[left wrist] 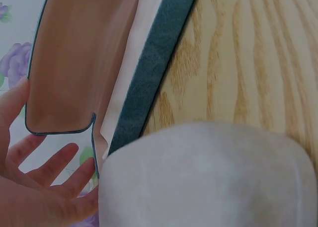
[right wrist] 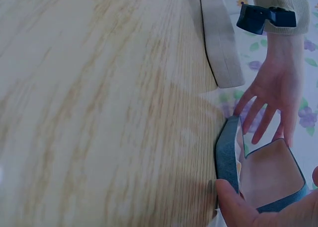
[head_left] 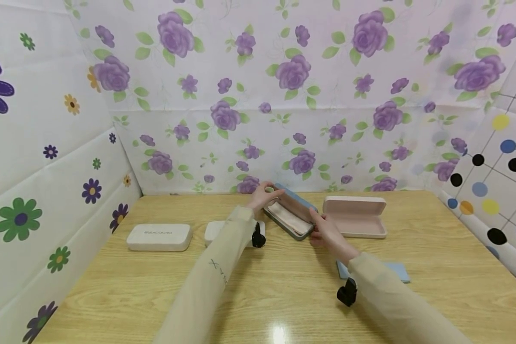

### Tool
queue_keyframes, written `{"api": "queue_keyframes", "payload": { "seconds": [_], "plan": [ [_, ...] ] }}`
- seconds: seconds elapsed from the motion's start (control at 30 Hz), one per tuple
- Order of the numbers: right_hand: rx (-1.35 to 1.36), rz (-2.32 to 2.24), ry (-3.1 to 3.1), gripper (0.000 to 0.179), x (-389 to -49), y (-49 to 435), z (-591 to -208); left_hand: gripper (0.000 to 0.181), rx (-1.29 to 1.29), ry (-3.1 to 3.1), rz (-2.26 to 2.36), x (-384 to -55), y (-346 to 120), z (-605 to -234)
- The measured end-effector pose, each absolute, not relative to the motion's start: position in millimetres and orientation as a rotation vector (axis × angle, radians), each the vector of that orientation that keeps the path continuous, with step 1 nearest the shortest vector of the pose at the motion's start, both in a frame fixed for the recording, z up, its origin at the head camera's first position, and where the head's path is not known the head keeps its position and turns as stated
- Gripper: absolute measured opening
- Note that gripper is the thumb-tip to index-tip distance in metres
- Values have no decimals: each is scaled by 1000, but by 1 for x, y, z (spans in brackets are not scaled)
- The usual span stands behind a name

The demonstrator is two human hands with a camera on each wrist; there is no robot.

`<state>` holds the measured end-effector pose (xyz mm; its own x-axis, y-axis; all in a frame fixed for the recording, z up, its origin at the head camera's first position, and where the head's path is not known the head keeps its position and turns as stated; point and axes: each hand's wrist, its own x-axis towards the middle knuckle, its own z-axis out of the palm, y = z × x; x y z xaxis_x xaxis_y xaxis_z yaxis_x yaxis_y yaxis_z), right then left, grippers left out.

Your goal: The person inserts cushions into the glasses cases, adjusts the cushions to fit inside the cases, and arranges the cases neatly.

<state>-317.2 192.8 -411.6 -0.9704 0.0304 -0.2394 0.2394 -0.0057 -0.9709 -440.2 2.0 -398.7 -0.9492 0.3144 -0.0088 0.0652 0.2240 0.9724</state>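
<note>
One lettered white eyeglass case (head_left: 159, 237): we see it closed at the far left of the wood-grain table (head_left: 284, 296), its print too small to read.
Second white eyeglass case (head_left: 214, 231): closed, left of centre, partly hidden behind the left sleeve (head_left: 202, 277).
Left hand (head_left: 262, 196): we find it at the left end of the blue eyeglass case (head_left: 294, 204), one digit touching the lid's edge, the fingers extended and spread apart.
Blue case's place: slantwise at the back of the table, between both hands, lid raised, pinkish lining showing.
Pale cloth (head_left: 287, 216): it lies inside the blue case's base.
Right hand (head_left: 328, 233): at that case's right end, one digit against the front wall; we cannot tell whether the grip is clamped.
Pink-lined eyeglass case (head_left: 354, 220): lid up, just right of the right hand.
Folded blue cloth (head_left: 397, 271): flat, nearer us, partly covered by the right sleeve (head_left: 395, 296).
</note>
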Motion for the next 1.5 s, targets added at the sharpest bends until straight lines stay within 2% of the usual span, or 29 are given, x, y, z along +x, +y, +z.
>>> {"api": "queue_keyframes", "payload": {
  "seconds": [0.3,0.63,1.03,1.5],
  "plan": [
    [408,-2071,2204,74,-323,182,-414,55,346,2129,1917,-442,4,-402],
    [381,-1894,2496,89,-324,168,-421,63,293,2137,1870,-435,7,-394],
    [384,-1911,2564,77,-328,167,-421,73,266,2103,1871,-442,7,-395],
    [402,-2041,2438,69,-326,170,-416,73,250,2117,1820,-442,7,-396]
  ]
}}
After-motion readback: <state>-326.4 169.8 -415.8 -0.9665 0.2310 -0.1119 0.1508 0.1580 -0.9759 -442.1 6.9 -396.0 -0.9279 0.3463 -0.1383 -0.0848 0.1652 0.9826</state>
